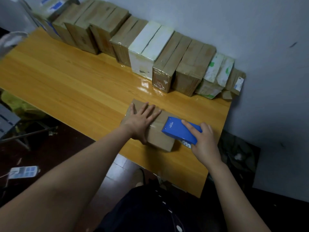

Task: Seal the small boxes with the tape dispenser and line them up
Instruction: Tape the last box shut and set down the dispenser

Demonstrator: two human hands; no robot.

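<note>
L hand (pixel 142 120) flat on brown box (pixel 158 139), fingers (pixel 151 110) straight. R hand (pixel 206 144) grips blue tape dispenser (pixel 181 130) at box's right end, index along top. Behind, row of boxes (pixel 150 52) along wall (pixel 217 22) on tabletop (pixel 66 81).

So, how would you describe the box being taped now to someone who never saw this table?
On the wooden table, a row of boxes stands along the wall. One brown box lies alone near the front edge. Only it has the left hand flat on top and the right hand holding a blue tape dispenser against it.
</note>
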